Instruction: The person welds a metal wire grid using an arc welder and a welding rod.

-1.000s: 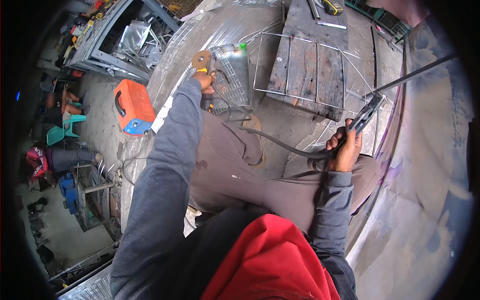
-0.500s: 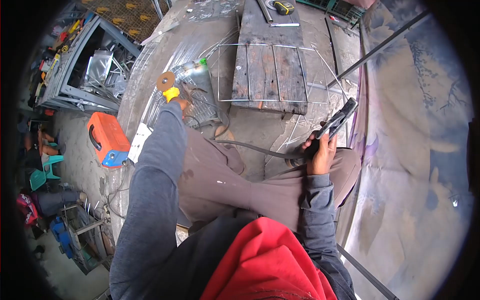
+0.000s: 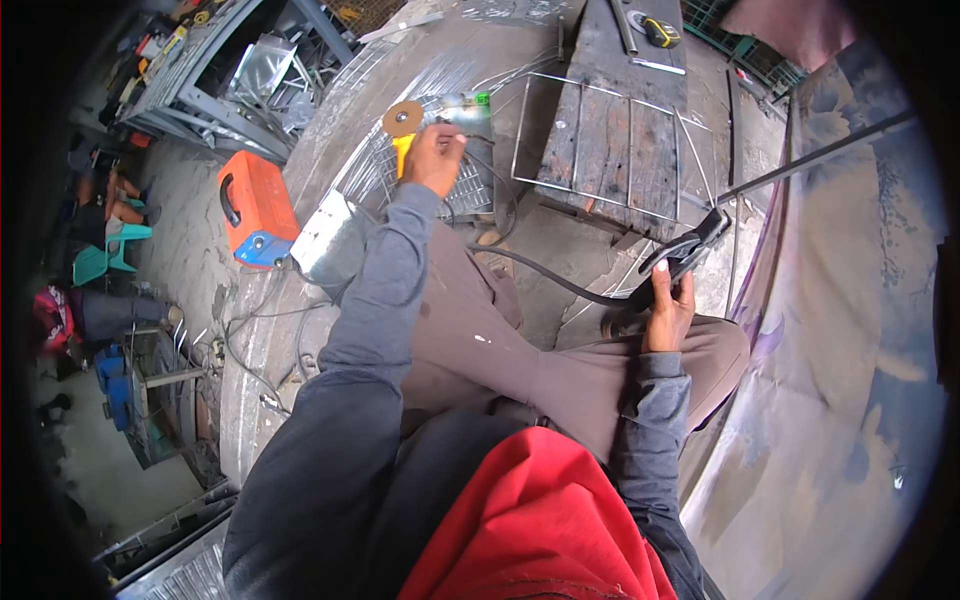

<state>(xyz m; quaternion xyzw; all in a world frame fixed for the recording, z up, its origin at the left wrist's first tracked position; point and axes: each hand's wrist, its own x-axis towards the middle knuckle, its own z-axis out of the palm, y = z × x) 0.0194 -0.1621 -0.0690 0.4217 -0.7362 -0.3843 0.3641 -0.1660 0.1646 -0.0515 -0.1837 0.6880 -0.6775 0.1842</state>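
Observation:
My left hand (image 3: pixel 435 160) is just over a yellow angle grinder (image 3: pixel 403 150) with a brown disc, which lies on a metal grid. Its fingers are loosely bent and apart, with nothing visible between them. In my right hand (image 3: pixel 668 315) is a black welding clamp (image 3: pixel 690 248) on a thick dark cable (image 3: pixel 548 275), its jaw end pointing up and right. The cable runs across in front of my legs. Ahead, a frame of thin metal rods (image 3: pixel 629 150) rests on a scorched wooden plank (image 3: pixel 600 120).
An orange and blue welding machine (image 3: pixel 258 210) stands at the left beside a sheet of metal (image 3: pixel 335 235). On the plank's far end are a tape measure (image 3: pixel 660 32) and a metal tube (image 3: pixel 624 25). A patterned cloth (image 3: pixel 830 330) hangs along the right. Another person sits at far left.
My left hand has come off the grinder and its fingers have loosened. The right hand keeps the clamp, now turned slightly. The view has shifted left, so the scene sits further right.

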